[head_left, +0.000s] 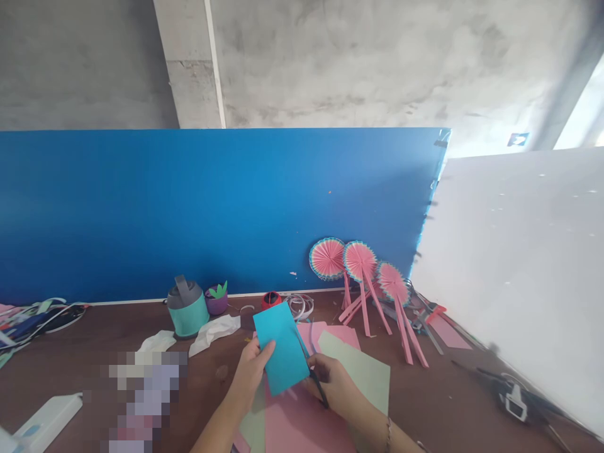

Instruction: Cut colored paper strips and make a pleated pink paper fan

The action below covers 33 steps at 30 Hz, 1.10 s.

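A bright blue sheet of paper (pixel 282 352) is held up over the table by my left hand (pixel 252 368), thumb on its face near the left edge. In my right hand (pixel 333 380) are dark-handled scissors (pixel 319 389), at the sheet's right edge. Their blades lie along that edge, and I cannot tell how far apart they are. Beneath both hands lie pink paper (pixel 306 425) and pale green paper (pixel 363 368), overlapping on the brown table (pixel 419 409).
Several pink pleated paper fans (pixel 360 261) lean by the blue partition (pixel 236 207). A teal-and-grey container (pixel 187 308), purple pot (pixel 216 301), red tape roll (pixel 271 299) and crumpled tissue (pixel 214 332) stand behind. At right lies a watch-like device (pixel 514 402) near the white panel (pixel 523 270).
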Tool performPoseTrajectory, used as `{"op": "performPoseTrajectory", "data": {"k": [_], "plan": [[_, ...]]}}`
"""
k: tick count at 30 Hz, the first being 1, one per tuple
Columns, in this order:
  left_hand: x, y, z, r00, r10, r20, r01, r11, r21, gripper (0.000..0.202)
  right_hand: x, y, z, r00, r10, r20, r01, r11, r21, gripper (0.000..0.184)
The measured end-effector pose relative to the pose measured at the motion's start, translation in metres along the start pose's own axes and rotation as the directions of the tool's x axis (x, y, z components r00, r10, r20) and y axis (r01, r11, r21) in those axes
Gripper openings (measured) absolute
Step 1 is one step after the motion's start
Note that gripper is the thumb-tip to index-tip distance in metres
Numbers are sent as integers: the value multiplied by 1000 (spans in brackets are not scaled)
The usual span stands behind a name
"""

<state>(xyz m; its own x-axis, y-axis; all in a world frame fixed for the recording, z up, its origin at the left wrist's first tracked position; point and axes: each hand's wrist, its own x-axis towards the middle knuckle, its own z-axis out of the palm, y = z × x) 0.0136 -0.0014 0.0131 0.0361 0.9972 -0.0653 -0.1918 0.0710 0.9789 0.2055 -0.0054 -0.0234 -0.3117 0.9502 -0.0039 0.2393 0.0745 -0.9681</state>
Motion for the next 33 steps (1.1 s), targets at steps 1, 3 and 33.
{"op": "performPoseTrajectory", "data": {"k": [1,3,33], "plan": [[0,0,0,1000,4,-2,-4,1000,0,51,0,1,0,1000,-1,-2,1,1000,8,17],[0,-1,-1,1000,10,-2,-10,1000,0,52,1,1,0,1000,3,-5,-2,1000,20,15],[-3,3,2,998,-30,47,31,999,-19,48,-1,-3,-1,999,23,-41,-25,999,-41,14]]}}
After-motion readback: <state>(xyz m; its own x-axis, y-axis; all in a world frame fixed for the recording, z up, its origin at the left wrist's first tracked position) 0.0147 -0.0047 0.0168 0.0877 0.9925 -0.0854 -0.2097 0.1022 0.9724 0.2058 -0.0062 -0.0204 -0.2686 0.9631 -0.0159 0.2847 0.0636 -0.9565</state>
